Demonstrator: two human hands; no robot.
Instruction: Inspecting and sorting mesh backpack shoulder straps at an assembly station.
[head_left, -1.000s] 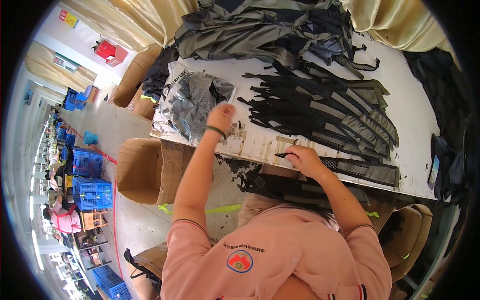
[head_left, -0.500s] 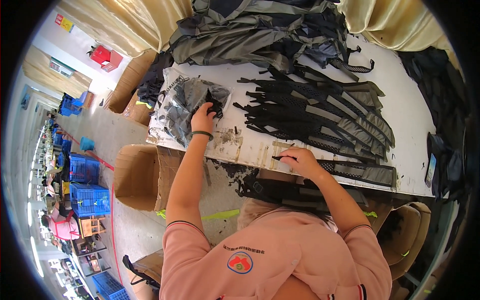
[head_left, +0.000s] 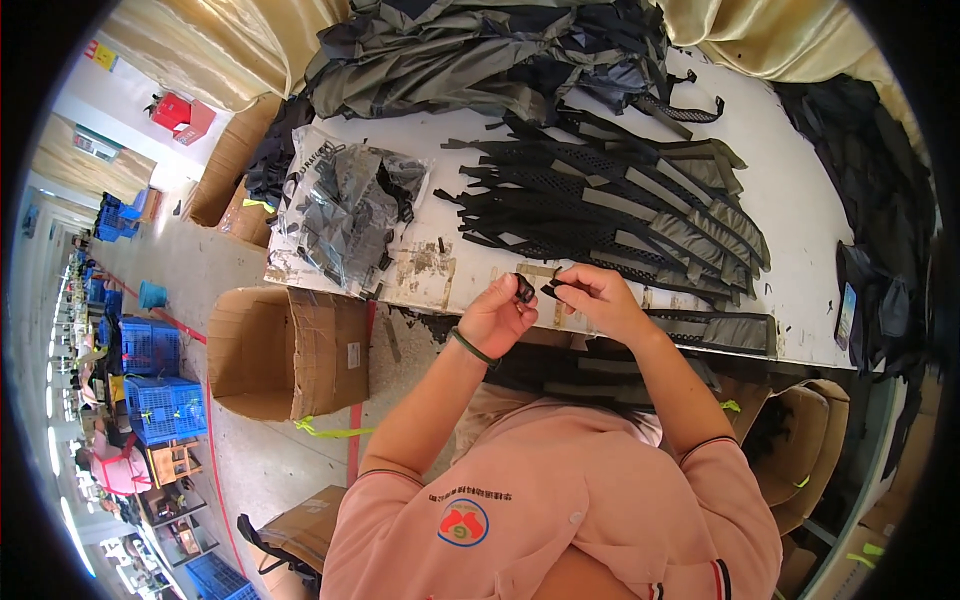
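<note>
White table [head_left: 806,260], open right margin; left hand [head_left: 497,313], black piece [head_left: 525,289] gripped

You hold a small black fitting [head_left: 524,289] in your left hand [head_left: 498,320], near a black strap end [head_left: 549,289] pinched in your right hand [head_left: 602,303], at a white table [head_left: 800,240]. Dark mesh straps [head_left: 610,205] fan out beyond, beside a clear plastic bag [head_left: 340,220].

Two hands [head_left: 607,304]; one clear bag [head_left: 345,215]; one black part [head_left: 525,289]; one separate strap [head_left: 745,334]; perhaps seven piled straps [head_left: 680,240].
</note>
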